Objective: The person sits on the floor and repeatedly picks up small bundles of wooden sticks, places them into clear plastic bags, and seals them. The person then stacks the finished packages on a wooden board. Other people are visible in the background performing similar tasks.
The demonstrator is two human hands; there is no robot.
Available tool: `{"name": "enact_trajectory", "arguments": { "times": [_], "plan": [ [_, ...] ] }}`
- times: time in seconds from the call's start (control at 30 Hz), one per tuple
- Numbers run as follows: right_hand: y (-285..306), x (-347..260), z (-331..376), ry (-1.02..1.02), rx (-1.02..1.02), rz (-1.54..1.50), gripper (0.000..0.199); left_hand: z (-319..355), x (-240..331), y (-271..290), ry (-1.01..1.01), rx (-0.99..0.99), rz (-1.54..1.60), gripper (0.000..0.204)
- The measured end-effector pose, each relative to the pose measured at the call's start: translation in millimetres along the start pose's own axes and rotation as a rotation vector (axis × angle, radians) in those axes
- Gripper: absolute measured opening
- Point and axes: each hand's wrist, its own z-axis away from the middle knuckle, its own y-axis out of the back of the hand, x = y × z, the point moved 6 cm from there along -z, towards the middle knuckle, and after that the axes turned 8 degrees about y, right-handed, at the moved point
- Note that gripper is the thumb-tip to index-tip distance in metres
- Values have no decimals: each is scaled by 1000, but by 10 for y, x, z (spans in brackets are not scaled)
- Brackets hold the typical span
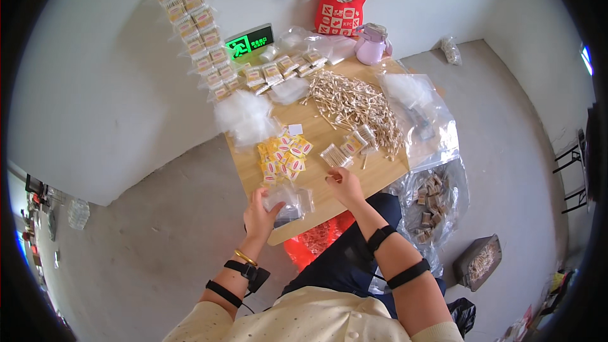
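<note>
My left hand (258, 214) is at the table's near left edge, its fingers and thumb curved round clear plastic bags (292, 201). Beside it lies a pile of small yellow and white printed cards (282, 157). Nearer the middle, my right hand (345, 187) has its fingers pinched together; whatever is in them is too small to make out. Just beyond those fingertips is a clear packet of cotton swabs (335, 156). Another packet with a yellow card (353, 144) lies behind it, against a large heap of loose cotton swabs (358, 104).
Filled packets stand in a tall stack (196, 31) at the back left, near a lit green sign (249, 42). A red bag (341, 9) and a lilac jug (372, 44) are at the back. Right of the table hangs a clear sack of bundles (430, 206); a grey bin (478, 263) stands on the floor.
</note>
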Motion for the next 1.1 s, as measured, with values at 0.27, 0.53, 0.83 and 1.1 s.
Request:
{"name": "enact_trajectory", "arguments": {
  "times": [0.27,0.53,0.83,1.1],
  "plan": [
    [242,-202,23,399,91,591,52,236,-32,-689,-458,-213,-544,89],
    [32,-261,-112,435,90,667,53,217,-111,-753,-468,-241,-600,88],
    [134,80,99,271,199,371,37,160,-109,-713,-423,-232,-337,91],
    [518,-133,675,-9,-230,-587,31,274,1002,-450,-299,-365,534,84]
  ]
}}
